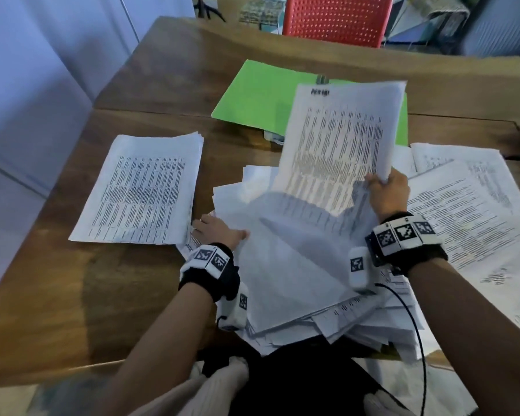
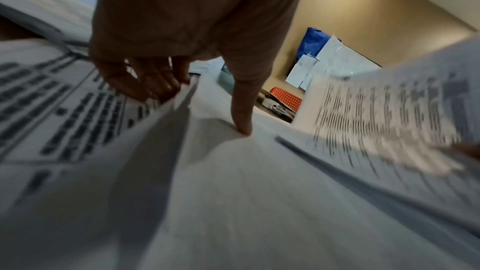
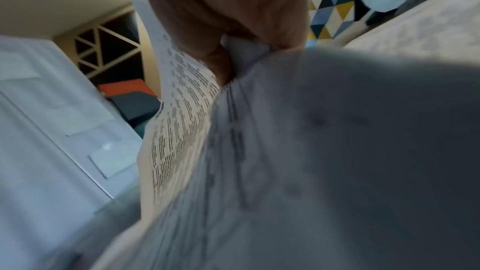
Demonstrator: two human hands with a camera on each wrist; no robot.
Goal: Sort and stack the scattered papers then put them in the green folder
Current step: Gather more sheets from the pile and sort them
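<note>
While right hand [image 1: 388, 193] pinches lifted sheets [image 1: 339, 139], left hand [image 1: 219, 232] flat on loose pile [image 1: 297, 265], green folder [image 1: 252, 97] behind

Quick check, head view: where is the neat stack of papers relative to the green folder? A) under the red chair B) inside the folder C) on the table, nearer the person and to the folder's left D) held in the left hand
C: the neat stack lies flat on the table, apart from the green folder, nearer the person and to the folder's left.
</note>
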